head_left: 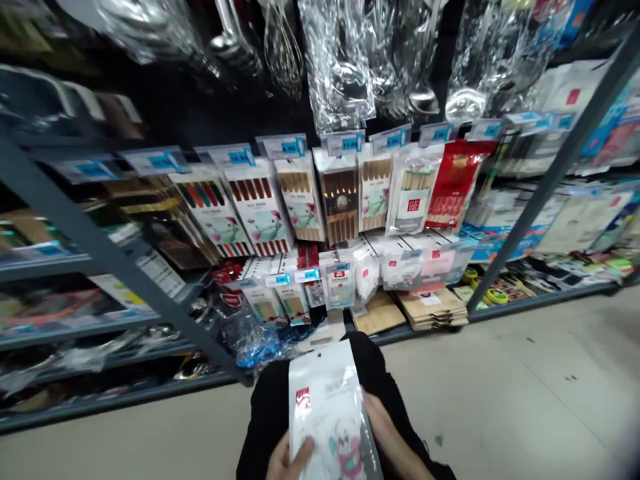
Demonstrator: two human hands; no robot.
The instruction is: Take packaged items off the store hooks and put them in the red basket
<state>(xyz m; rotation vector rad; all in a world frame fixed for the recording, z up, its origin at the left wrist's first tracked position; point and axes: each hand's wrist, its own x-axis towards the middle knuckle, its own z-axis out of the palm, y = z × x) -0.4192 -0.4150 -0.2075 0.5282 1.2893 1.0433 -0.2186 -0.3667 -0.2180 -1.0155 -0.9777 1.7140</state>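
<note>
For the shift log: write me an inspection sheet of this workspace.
Surface: pale floor with a few dark specks.
Item in hand: white packet, red label, cartoon figure, above the dark-clothed lap.
Clutter: blue and clear plastic near the rack's foot.
Hands: left hand grips the packet, thumb in front; right hand at its right edge, fingers partly hidden.
Cables: nothing seen.
Surroundings: metal rack, hanging chopstick packs, whisk above.
</note>
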